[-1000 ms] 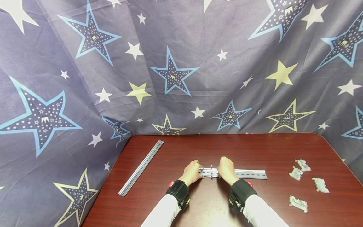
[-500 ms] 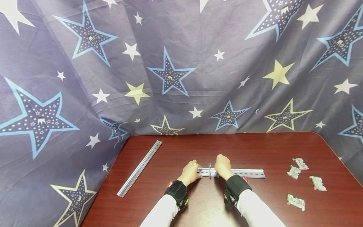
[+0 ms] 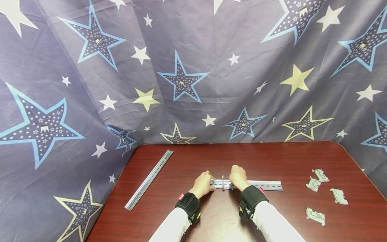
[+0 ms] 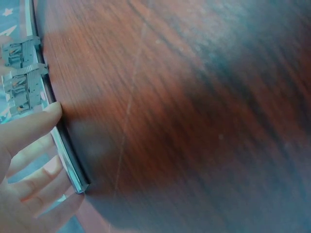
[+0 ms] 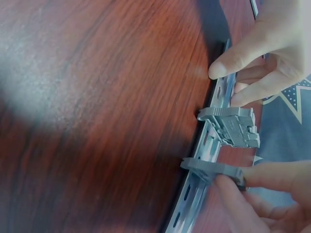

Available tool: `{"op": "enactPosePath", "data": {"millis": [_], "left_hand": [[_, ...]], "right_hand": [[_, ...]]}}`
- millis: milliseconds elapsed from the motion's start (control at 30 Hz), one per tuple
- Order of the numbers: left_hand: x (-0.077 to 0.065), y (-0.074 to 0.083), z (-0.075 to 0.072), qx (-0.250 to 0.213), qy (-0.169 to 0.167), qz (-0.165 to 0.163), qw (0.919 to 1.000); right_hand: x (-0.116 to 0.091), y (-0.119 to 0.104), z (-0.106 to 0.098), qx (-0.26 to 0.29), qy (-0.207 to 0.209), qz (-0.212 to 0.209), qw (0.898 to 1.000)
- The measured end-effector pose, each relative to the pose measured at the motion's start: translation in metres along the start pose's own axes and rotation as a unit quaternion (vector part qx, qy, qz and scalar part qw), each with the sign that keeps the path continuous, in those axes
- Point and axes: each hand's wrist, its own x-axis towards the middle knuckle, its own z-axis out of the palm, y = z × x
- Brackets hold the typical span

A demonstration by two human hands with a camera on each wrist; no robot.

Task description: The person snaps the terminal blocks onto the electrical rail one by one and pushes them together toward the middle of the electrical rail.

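While my left hand (image 3: 204,184) grips the slotted DIN rail (image 3: 266,185) near its left end, thumb on the near side and fingers beyond, my right hand (image 3: 238,177) pinches a grey terminal block (image 5: 206,168) between thumb and forefinger. That block sits across the rail, just beside a standing terminal block (image 5: 228,124), with a narrow gap between them. I take this to be the step of seating the pinched one; whether its foot has clipped on, I cannot tell. The next move, I judge, calls for a straight press down with the rail braced, without knocking the neighbour.

The rail lies mid-desk (image 3: 187,158), roughly parallel to the far edge and well apart from it, so bare wood lies ahead of my knuckles. A second DIN rail (image 3: 149,180) slants along the left edge, with room between it and my left hand. Toward the right edge lie four loose terminal blocks (image 3: 339,196), well past the rail's right end, leaving me a stretch of wood to reach across. The near edge is out of view.
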Motion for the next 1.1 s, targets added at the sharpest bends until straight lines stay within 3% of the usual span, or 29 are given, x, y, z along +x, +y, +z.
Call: {"op": "enactPosePath", "data": {"millis": [67,133,167,233,267,300,367,400,500,600,733,1100], "left_hand": [[0.000,0.000,0.000,-0.002,0.000,0.000,1.0000],[0.000,0.000,0.000,-0.003,0.000,-0.002,1.0000],[0.000,0.000,0.000,-0.003,0.000,-0.002,1.0000],[0.000,0.000,0.000,-0.002,0.000,-0.003,1.0000],[0.000,-0.001,0.000,-0.002,0.000,-0.002,1.0000],[0.000,-0.001,0.000,-0.001,-0.001,-0.002,1.0000],[0.001,-0.001,0.000,0.000,-0.002,0.000,1.0000],[0.001,0.000,0.000,0.000,-0.002,0.001,1.0000],[0.001,0.000,-0.001,-0.002,-0.003,0.002,1.0000],[0.000,0.000,-0.001,-0.003,-0.002,0.002,1.0000],[0.000,0.000,-0.001,-0.004,-0.004,0.002,1.0000],[0.000,0.001,-0.001,-0.003,-0.010,0.000,0.9999]], "right_hand": [[0.016,0.015,0.018,0.001,0.004,-0.003,1.000],[0.038,0.046,0.052,0.000,0.040,-0.046,0.998],[0.039,0.049,0.053,0.000,0.041,-0.052,0.998],[0.055,0.073,0.079,0.002,0.058,-0.074,0.996],[0.058,0.075,0.082,-0.002,0.051,-0.065,0.997],[0.056,0.074,0.079,-0.001,0.050,-0.063,0.997],[0.039,0.052,0.051,-0.005,0.016,-0.025,1.000],[0.038,0.050,0.050,-0.004,0.011,-0.015,1.000],[0.009,0.016,0.005,0.002,-0.030,0.020,0.999],[-0.010,0.003,-0.016,0.030,-0.046,0.025,0.998],[-0.020,-0.003,-0.031,0.039,-0.065,0.038,0.996],[-0.020,0.003,-0.049,-0.002,-0.079,0.047,0.996]]}}
